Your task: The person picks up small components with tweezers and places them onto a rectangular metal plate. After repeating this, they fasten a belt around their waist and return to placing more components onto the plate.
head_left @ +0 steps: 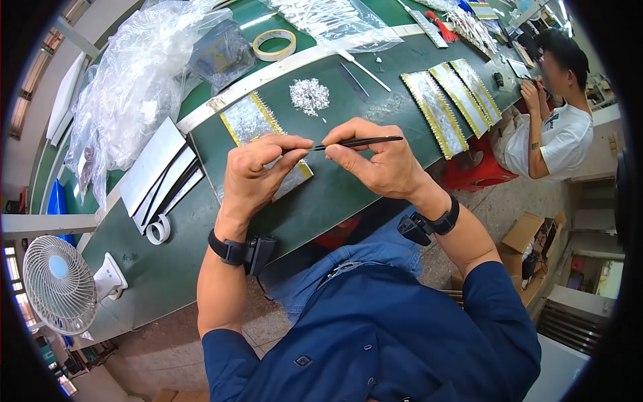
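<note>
My right hand (376,159) pinches black tweezers (375,141), their tips pointing left toward my other hand. With thumb and index finger closed, my left hand (258,167) meets the tweezer tips; whatever sits between those fingers is too small to make out. Beneath my hands lies a silvery panel with yellow edging (242,122), small pieces lined along its right side and its middle partly hidden. Just beyond my hands is a heap of tiny white pieces (309,97). A thin dark blade-like strip (353,80) and a white stick (365,70) rest farther back.
Several similar yellow-edged panels (435,114) lie to the right, near a seated co-worker (552,127). On the left are stacked sheets (157,174), a white tape roll (159,230), a fan (60,285) and crumpled plastic (134,74). A yellow tape roll (292,48) stands behind.
</note>
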The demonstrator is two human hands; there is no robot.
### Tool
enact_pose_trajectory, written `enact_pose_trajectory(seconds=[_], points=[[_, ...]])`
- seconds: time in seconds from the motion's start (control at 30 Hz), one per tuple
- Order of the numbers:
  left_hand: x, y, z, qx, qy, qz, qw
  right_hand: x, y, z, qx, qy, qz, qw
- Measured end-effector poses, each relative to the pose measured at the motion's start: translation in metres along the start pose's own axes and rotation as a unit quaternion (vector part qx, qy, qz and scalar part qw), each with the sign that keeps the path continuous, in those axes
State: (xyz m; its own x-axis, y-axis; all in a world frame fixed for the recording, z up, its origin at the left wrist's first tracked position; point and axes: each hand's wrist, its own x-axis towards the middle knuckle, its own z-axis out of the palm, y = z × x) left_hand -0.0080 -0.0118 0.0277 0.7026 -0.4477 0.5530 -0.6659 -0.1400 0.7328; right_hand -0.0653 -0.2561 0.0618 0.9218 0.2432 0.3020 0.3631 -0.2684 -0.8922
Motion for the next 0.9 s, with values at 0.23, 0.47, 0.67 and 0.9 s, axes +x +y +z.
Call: enact_pose_trajectory(seconds=[0.23, 0.47, 0.67, 0.9], points=[[0.0, 0.003, -0.003, 0.013, -0.02, 0.014, 1.0, 0.0, -0.002, 0.0, 0.008, -0.013, 0.029, 0.999], [0.0, 0.005, -0.002, 0.007, -0.036, -0.008, 0.999, 0.002, 0.001, -0.004, 0.019, -0.027, 0.068, 0.997], [0.003, -0.002, -0.006, 0.036, -0.039, -0.028, 0.998, 0.023, 0.016, -0.025, 0.005, -0.157, 0.12, 0.98], [-0.01, -0.022, -0.008, 0.145, -0.095, -0.048, 0.984, 0.045, 0.029, -0.021, -0.025, -0.217, 0.068, 0.973]])
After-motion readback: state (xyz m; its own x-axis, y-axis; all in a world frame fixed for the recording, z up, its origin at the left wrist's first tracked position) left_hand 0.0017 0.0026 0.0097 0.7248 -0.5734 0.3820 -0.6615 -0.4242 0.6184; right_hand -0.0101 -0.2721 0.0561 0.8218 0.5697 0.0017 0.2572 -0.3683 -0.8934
